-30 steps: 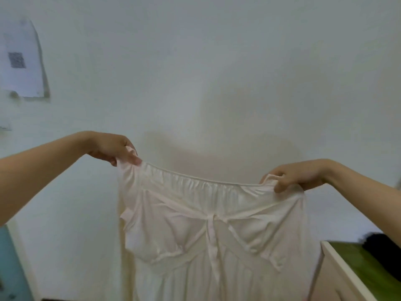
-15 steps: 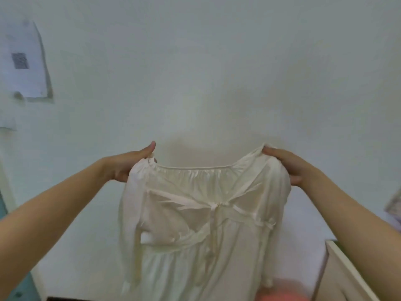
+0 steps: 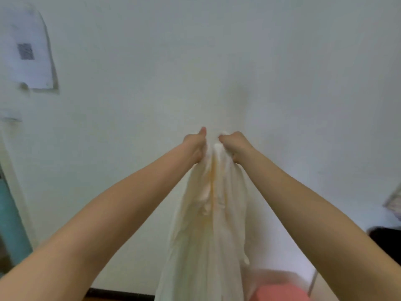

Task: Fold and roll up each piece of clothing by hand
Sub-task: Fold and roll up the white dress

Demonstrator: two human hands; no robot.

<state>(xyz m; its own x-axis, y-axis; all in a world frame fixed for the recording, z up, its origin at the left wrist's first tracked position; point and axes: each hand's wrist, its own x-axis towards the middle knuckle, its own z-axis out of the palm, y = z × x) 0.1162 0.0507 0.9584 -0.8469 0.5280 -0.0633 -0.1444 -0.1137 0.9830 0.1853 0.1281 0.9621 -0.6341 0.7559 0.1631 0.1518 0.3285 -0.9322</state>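
Holding up a cream-white thin fabric garment point(image 3: 208, 235) before the plain white wall point(image 3: 217, 61); gripping its bunched top edge with left hand point(image 3: 194, 146) and right hand point(image 3: 235, 146), both clenched on it, close together; hanging straight down in long folds.

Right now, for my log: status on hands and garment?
Left hand and right hand both grip cream garment at top, close together. Garment hangs gathered, narrow, in midair. No obstruction.

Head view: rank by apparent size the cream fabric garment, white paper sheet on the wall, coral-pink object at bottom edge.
1. Cream fabric garment, also nearest the camera.
2. White paper sheet.
3. Coral-pink object, partly cut off by the frame.
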